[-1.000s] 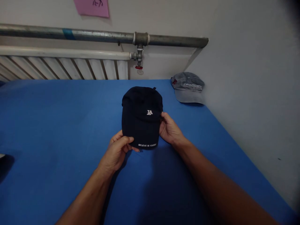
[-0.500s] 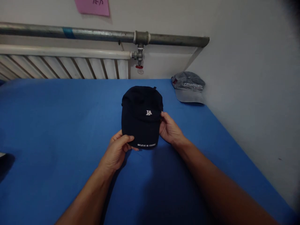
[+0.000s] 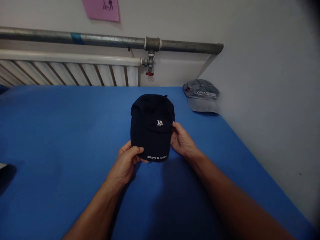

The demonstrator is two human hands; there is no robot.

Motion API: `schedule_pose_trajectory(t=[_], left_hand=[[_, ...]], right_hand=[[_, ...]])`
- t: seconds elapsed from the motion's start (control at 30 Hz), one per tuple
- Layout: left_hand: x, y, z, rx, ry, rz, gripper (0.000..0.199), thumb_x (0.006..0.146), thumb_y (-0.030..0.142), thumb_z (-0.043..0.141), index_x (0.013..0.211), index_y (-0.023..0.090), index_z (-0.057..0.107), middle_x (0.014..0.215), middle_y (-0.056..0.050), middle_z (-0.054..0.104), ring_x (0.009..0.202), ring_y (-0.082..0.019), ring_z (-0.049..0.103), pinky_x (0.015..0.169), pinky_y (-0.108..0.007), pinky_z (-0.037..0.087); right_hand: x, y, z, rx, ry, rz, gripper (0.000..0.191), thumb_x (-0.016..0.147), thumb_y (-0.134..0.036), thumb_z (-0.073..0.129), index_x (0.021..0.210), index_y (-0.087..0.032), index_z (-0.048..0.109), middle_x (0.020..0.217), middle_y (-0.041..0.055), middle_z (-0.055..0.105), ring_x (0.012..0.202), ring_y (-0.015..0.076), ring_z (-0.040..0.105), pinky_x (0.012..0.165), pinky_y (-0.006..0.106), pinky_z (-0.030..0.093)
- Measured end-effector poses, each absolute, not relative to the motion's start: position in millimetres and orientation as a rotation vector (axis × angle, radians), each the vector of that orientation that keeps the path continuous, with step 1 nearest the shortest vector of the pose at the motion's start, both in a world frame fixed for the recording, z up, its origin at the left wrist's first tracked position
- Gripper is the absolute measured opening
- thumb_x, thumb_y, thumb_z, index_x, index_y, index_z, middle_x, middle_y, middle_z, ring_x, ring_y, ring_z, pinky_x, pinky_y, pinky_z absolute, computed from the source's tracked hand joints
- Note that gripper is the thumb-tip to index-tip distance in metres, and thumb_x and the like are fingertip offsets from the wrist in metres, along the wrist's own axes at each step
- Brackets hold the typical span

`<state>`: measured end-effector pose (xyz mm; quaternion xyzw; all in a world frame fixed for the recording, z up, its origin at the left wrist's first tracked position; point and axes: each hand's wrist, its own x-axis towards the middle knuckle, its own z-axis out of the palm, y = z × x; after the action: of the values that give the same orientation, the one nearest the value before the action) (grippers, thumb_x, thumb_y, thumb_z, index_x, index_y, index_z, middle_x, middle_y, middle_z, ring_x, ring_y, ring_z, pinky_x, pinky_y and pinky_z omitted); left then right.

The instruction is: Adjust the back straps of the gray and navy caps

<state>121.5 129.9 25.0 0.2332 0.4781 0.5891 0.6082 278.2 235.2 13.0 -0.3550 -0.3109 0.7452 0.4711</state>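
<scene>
A dark navy baseball cap (image 3: 152, 133) is held between my two hands over the blue surface, its brim toward me. White "LA" lettering sits on its front, and small white words run along the brim's edge. My left hand (image 3: 126, 163) pinches the brim's left corner, thumb on top and fingers underneath. At the cap's right side, my right hand (image 3: 183, 140) grips the edge near where brim and crown meet; some of its fingers are hidden behind the cap.
A faded grey cap (image 3: 202, 96) lies at the back right by the wall. Behind the blue surface (image 3: 75, 133) are a white radiator (image 3: 87, 75), a metal pipe (image 3: 112, 40) and a red-handled valve (image 3: 150, 73). A pink note (image 3: 101, 10) hangs above. A dark object (image 3: 7, 175) shows at the left edge.
The whole view has shifted slightly, so everything sits a little lower in the picture. Both hands keep the same hold on the navy cap.
</scene>
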Motion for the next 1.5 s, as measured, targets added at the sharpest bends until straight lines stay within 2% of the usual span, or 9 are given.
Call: schedule_pose_trajectory(t=[0.27,0.5,0.77,1.13,1.37,1.5], left_hand=[[120.5,130.1,20.9,0.571,1.061,1.359,0.005,0.066,0.019,0.067,0.067,0.015,0.064,0.057,-0.001,0.064,0.049,-0.012,0.058,0.05,-0.023,0.05],[121.8,129.8,22.4,0.541,1.037,1.382,0.008,0.065,0.02,0.069,0.068,0.014,0.065,0.057,-0.001,0.064,0.047,-0.011,0.057,0.048,-0.022,0.049],[122.0,129.7,25.1,0.541,1.014,1.377,0.008,0.065,0.02,0.07,0.069,0.015,0.066,0.058,0.0,0.064,0.049,-0.011,0.058,0.049,-0.023,0.05],[123.1,130.1,23.9,0.444,1.03,1.383,0.012,0.062,0.021,0.074,0.069,0.015,0.067,0.057,0.001,0.063,0.049,-0.01,0.056,0.049,-0.022,0.049],[119.3,131.4,20.4,0.429,1.039,1.418,0.02,0.065,0.022,0.077,0.084,0.017,0.074,0.078,-0.002,0.071,0.069,-0.011,0.062,0.063,-0.02,0.049],[117.6,130.5,23.8,0.486,0.996,1.406,0.02,0.068,0.024,0.077,0.087,0.018,0.075,0.08,-0.002,0.072,0.072,-0.011,0.062,0.066,-0.019,0.048]], right_hand=[[277.8,235.4,13.5,-0.89,-0.743,1.823,0.019,0.067,-0.037,0.074,0.081,-0.025,0.067,0.082,-0.0024,0.072,0.095,0.0202,0.063,0.091,0.037,0.048],[277.9,235.5,13.0,-0.885,-0.726,1.834,0.016,0.071,-0.034,0.071,0.084,-0.024,0.069,0.085,-0.0022,0.073,0.095,0.0193,0.064,0.091,0.035,0.048],[276.7,234.0,16.5,-0.863,-0.758,1.835,0.021,0.07,-0.038,0.072,0.085,-0.023,0.07,0.088,-0.0001,0.074,0.1,0.0213,0.063,0.093,0.036,0.047],[278.8,235.1,12.6,-0.876,-0.712,1.838,0.016,0.072,-0.034,0.072,0.083,-0.023,0.07,0.086,-0.002,0.073,0.086,0.0169,0.063,0.086,0.033,0.049],[281.5,236.0,10.4,-0.874,-0.736,1.863,0.017,0.074,-0.036,0.071,0.084,-0.023,0.07,0.086,-0.0021,0.074,0.083,0.016,0.064,0.085,0.032,0.05],[282.0,236.8,10.2,-0.874,-0.729,1.864,0.016,0.075,-0.034,0.069,0.087,-0.023,0.07,0.086,-0.0026,0.074,0.088,0.0164,0.065,0.087,0.032,0.049]])
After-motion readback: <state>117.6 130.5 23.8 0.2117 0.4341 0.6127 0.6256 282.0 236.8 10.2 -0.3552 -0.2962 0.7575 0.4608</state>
